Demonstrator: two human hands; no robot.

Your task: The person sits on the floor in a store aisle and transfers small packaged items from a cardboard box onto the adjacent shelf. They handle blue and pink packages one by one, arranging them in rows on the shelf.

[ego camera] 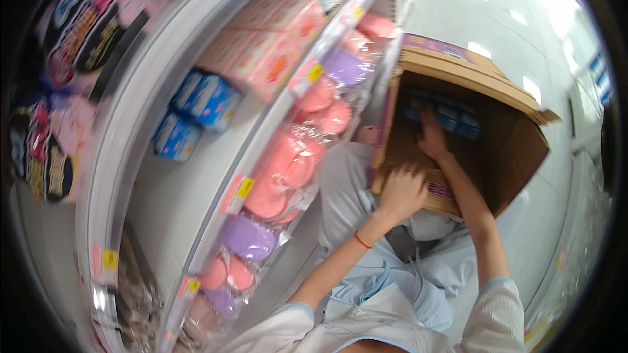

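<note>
An open cardboard box [510,166] tilts towards me between my knees. My left hand [405,187] holds the near flap at its rim, fingers bent over the edge. Deep inside, my right hand [432,132] reaches to a row of small blue packs [454,117]. Its fingertips are at the left end of that row; shadow and blur hide whether they grip a pack. To my left, more blue packs [206,100] stand on a white shelf [196,176], beside a block of pink packs [265,49].
Pink slippers [289,171] and purple slippers [250,238] in clear plastic lie below the shelf's front edge, which carries price tags [238,193]. Dark printed packs [44,152] are at the far left. Pale floor tiles [451,5] extend beyond the box.
</note>
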